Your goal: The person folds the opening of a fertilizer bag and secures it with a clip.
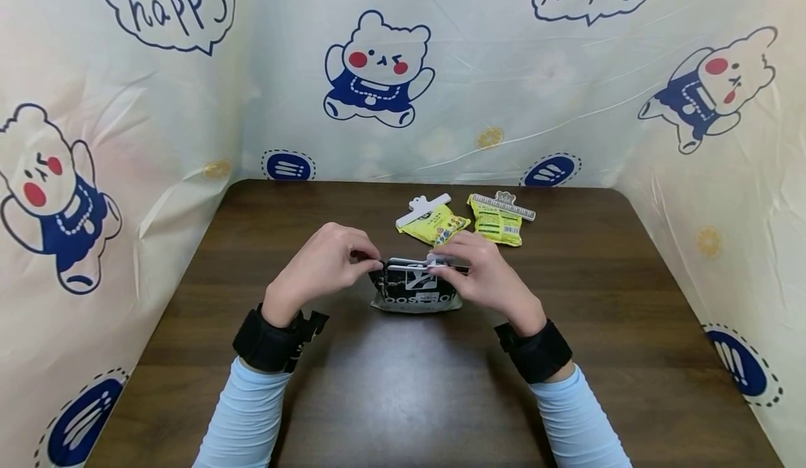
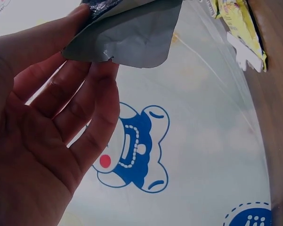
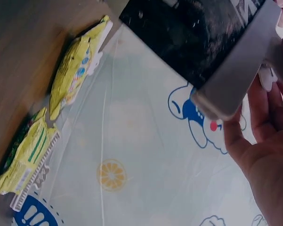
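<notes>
A black snack bag (image 1: 415, 289) with white lettering stands on the table in the head view. My left hand (image 1: 324, 265) pinches its upper left corner. In the left wrist view, the thumb and fingers hold the bag's grey inner side (image 2: 136, 42). On the right, my right hand (image 1: 488, 272) grips a pale sealing clip (image 1: 406, 266) that lies along the bag's top edge. The right wrist view shows the clip's long bar (image 3: 242, 63) across the end of the black bag (image 3: 188, 35), with the right hand's fingers (image 3: 238, 139) at its handle side.
Behind the bag lie two yellow snack packets. The left packet (image 1: 437, 227) carries a white clip (image 1: 423, 209), and the right packet (image 1: 500, 227) a clear ribbed clip (image 1: 513, 208). A printed curtain (image 1: 478, 69) hangs around the dark wooden table (image 1: 403, 391).
</notes>
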Tool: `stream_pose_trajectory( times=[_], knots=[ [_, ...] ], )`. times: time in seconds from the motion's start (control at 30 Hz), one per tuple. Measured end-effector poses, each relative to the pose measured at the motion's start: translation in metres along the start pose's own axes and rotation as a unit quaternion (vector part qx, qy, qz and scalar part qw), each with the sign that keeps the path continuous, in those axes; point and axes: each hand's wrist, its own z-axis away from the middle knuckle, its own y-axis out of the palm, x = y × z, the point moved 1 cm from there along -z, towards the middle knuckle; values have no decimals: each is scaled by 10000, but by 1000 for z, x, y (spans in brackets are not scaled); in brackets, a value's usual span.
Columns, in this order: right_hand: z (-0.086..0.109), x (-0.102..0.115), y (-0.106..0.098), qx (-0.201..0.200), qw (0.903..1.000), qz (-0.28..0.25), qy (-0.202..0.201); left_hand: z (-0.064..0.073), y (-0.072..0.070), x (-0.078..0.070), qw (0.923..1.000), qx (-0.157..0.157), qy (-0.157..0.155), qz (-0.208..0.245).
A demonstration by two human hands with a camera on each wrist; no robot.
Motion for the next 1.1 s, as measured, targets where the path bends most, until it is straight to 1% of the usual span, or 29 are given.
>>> stream_pose_trajectory(
  times=[0.07,0.17,0.27,0.37,0.5,0.73,0.83,1.0,1.1],
  knots=[
    [1,-2,-2,208,9996,-54,172,0,0,0,10000,10,-16,-3],
    [5,-8,-6,613,9964,-70,590,0,0,1,10000,1,-34,-14],
    [9,-15,-13,993,9895,-53,1049,0,1,3,10000,-2,-49,-13],
    [12,-20,-18,1185,9827,-118,1421,0,1,5,10000,-1,-67,-2],
    [13,-22,-20,1165,9787,-241,1672,0,2,5,9999,-14,-139,5],
    [14,-26,-18,920,9835,-360,1513,-1,4,8,9995,-73,-302,69],
    [15,-28,-16,835,9837,-412,1536,-1,4,10,9993,-95,-328,146],
    [15,-32,-14,831,9793,-537,1766,-3,5,16,9983,-79,-487,316],
    [14,-34,-11,888,9773,-656,1807,-2,7,21,9973,13,-622,378]
  ],
)
